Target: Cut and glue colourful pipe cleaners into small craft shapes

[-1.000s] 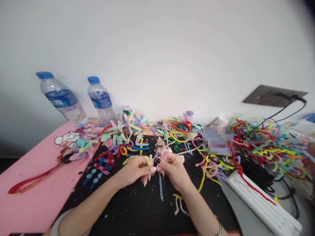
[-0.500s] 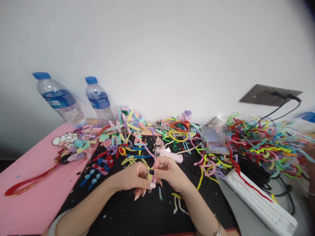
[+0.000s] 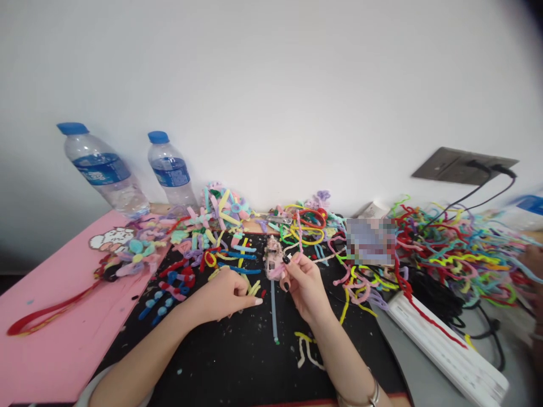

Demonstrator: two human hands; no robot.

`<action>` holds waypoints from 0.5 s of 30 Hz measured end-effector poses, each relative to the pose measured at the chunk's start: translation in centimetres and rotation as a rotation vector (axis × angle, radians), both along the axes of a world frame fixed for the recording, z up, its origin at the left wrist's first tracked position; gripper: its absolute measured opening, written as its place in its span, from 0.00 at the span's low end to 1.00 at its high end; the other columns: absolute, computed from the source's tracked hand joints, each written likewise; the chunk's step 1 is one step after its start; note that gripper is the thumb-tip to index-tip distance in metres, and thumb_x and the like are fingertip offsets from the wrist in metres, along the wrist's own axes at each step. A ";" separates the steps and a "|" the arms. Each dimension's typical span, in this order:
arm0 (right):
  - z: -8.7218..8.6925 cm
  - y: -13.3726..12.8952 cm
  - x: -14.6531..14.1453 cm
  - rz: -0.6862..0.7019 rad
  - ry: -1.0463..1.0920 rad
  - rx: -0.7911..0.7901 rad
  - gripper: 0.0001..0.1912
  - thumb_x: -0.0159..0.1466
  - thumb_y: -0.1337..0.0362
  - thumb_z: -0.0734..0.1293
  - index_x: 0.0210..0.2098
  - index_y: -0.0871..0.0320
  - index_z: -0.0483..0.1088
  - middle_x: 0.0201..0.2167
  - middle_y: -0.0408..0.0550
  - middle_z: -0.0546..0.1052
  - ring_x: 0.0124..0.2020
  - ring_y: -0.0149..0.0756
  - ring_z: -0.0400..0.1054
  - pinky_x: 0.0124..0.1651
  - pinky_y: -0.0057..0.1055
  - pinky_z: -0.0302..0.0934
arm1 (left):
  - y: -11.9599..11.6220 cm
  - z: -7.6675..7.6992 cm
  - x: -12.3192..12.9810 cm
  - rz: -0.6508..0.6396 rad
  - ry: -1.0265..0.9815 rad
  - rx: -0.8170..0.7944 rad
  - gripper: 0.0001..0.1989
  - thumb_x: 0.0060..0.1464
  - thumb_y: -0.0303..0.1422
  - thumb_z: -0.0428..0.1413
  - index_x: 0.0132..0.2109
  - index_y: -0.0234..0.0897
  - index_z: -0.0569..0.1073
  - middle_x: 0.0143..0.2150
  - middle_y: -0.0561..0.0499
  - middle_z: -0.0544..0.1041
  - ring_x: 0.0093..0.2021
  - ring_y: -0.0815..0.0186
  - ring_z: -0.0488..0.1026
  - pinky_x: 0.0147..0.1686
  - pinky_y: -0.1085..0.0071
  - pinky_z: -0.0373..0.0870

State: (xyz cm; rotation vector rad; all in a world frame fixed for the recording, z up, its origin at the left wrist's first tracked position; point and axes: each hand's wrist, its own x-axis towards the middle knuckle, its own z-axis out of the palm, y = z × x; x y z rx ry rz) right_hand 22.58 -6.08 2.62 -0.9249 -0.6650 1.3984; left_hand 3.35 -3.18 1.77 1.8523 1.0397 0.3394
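Pinched in my right hand (image 3: pixel 306 282) is a pink pipe cleaner (image 3: pixel 300 234), its long end standing up above the fingers. The hand is beside the pale pink glue gun (image 3: pixel 274 257), and a pink part of the work is close to the gun. My left hand (image 3: pixel 227 293) is to the left over the black mat, fingers curled and thumb stretched to the right. Its curled fingers hide whatever they hold. Short yellow-green pipe cleaner pieces (image 3: pixel 253 288) show by its index finger. A thin translucent bluish stick (image 3: pixel 274 314) lies below the glue gun.
Blue and red pipe cleaner pieces (image 3: pixel 180 282) lie on the black mat (image 3: pixel 220 362). A large pipe cleaner heap (image 3: pixel 458 249) and a white power strip (image 3: pixel 449 345) are at right. Two water bottles (image 3: pixel 102 169) stand behind the pink board (image 3: pixel 55 294). Another person's hand (image 3: pixel 533 261) shows at far right.
My hands have moved apart. The right hand has carried the pink pipe cleaner right and up to the glue gun, while the left has shifted slightly left, exposing the bluish stick.
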 end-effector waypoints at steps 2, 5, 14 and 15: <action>0.0 -0.1 -0.2 0.009 -0.008 -0.006 0.17 0.50 0.59 0.75 0.23 0.58 0.62 0.16 0.37 0.70 0.15 0.23 0.58 0.19 0.20 0.54 | 0.0 0.0 0.1 -0.004 0.012 0.126 0.27 0.47 0.44 0.60 0.14 0.36 0.57 0.13 0.58 0.60 0.15 0.74 0.57 0.18 0.76 0.52; 0.1 -0.3 -0.6 0.032 -0.016 -0.010 0.17 0.50 0.59 0.75 0.23 0.58 0.62 0.17 0.37 0.71 0.15 0.23 0.59 0.19 0.20 0.56 | -0.1 0.3 0.3 0.043 -0.015 0.237 0.23 0.47 0.44 0.60 0.15 0.35 0.64 0.16 0.57 0.63 0.18 0.73 0.59 0.20 0.76 0.54; 0.1 -0.8 -1.8 0.151 -0.077 0.019 0.15 0.52 0.60 0.73 0.22 0.58 0.63 0.16 0.37 0.70 0.16 0.25 0.62 0.21 0.22 0.57 | -0.9 0.9 1.0 0.118 -0.297 0.297 0.08 0.55 0.32 0.56 0.38 0.37 0.79 0.34 0.48 0.79 0.32 0.66 0.75 0.32 0.75 0.69; 0.0 -0.8 -1.8 0.152 -0.086 0.031 0.15 0.52 0.60 0.73 0.21 0.58 0.63 0.15 0.37 0.70 0.16 0.25 0.61 0.21 0.22 0.56 | -0.9 0.9 1.1 0.124 -0.306 0.288 0.07 0.55 0.32 0.56 0.37 0.37 0.79 0.33 0.49 0.79 0.32 0.66 0.75 0.32 0.75 0.69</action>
